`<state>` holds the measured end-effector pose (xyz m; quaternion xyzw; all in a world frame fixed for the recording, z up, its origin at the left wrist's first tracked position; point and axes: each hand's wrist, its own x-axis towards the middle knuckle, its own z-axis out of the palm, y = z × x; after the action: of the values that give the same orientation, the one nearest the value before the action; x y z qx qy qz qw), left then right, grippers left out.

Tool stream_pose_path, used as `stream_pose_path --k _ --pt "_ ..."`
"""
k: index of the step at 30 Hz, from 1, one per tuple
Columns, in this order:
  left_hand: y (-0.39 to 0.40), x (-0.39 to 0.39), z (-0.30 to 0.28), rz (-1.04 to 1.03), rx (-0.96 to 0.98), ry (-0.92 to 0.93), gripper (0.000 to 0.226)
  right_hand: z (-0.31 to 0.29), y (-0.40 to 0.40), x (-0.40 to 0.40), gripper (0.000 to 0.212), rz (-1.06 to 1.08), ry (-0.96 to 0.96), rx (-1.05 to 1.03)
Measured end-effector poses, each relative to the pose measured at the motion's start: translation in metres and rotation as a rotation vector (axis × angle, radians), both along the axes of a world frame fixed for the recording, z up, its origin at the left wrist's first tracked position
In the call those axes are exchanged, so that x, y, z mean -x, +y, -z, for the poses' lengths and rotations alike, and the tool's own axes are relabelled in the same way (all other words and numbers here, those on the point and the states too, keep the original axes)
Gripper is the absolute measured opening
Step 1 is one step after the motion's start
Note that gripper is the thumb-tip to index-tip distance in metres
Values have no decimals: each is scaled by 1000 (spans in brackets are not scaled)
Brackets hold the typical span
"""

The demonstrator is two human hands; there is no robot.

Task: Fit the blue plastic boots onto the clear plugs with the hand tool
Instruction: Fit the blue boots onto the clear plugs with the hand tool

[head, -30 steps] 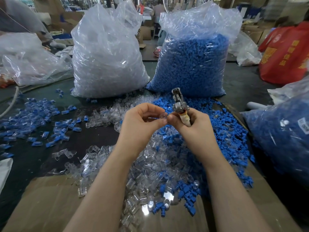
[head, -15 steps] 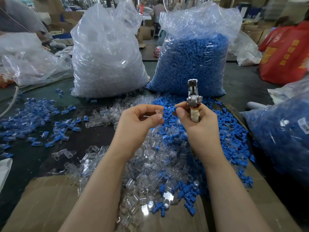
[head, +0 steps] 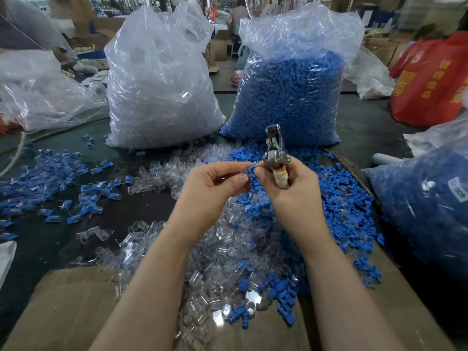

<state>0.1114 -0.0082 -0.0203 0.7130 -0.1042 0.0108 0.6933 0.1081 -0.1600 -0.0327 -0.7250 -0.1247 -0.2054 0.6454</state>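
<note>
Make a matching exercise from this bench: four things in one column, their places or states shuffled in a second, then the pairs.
1. metal hand tool with wrapped handle
2. small blue plastic boot
3. big clear bag of blue boots
4. big clear bag of clear plugs

A. back left
B. gripped upright in right hand
C. back right
D. pinched where left hand and right hand meet

1-B, 2-D, 3-C, 4-A

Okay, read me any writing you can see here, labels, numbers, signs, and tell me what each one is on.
"800": on a white label stuck to the bag of blue boots at the right, seen sideways; a small mark beside it is unclear.
Yellow characters and a round emblem: on the red bag at the far right, too blurred to read.
Nothing else readable.
</note>
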Motion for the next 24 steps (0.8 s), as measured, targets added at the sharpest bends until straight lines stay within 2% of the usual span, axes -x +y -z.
stream_pose_path --k 18,24 --pt "0 0 -1 -27 -102 -49 24 -1 1 1 24 -32 19 41" --pt "-1 0 -2 -47 -164 -70 28 0 1 1 10 -42 68 54"
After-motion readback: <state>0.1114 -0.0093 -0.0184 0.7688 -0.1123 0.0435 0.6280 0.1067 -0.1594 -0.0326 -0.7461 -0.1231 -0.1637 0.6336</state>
